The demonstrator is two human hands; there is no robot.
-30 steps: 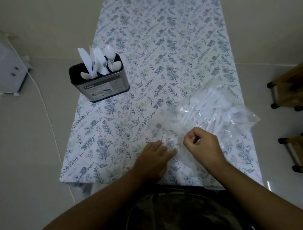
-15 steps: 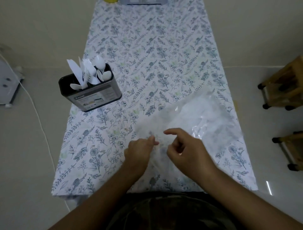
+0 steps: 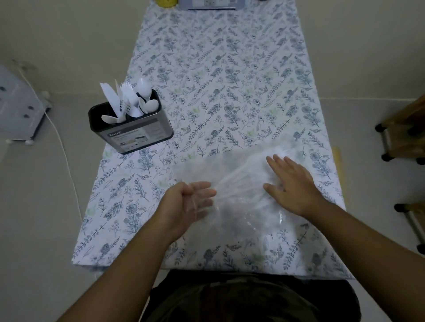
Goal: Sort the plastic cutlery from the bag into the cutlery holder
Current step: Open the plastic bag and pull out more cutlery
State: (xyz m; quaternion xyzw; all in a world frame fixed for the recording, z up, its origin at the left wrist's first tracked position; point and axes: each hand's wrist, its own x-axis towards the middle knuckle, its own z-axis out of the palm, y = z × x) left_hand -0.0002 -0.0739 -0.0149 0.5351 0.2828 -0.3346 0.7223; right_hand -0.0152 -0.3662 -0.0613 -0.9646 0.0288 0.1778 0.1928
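A clear plastic bag [image 3: 243,202] of white cutlery [image 3: 243,177] lies on the floral tablecloth near the front edge, blurred by motion. My left hand [image 3: 186,206] is at the bag's left end, fingers spread, seemingly inside or against the bag's mouth. My right hand [image 3: 292,186] rests flat on top of the bag's right part, fingers apart. The dark metal cutlery holder [image 3: 135,131] stands at the table's left edge, holding white knives, forks and spoons [image 3: 128,101] upright.
The table [image 3: 230,80] has a floral cloth and narrow floor gaps on both sides. A yellow object [image 3: 166,2] and a box [image 3: 211,4] sit at the far end. Wooden wheeled racks [image 3: 404,135] stand to the right; a white unit with a cable [image 3: 18,110] to the left.
Both hands have let go of the pinched bag end and spread open. The right hand moved out over the bag; the left opened at the bag's mouth. The bag shifted and blurs.
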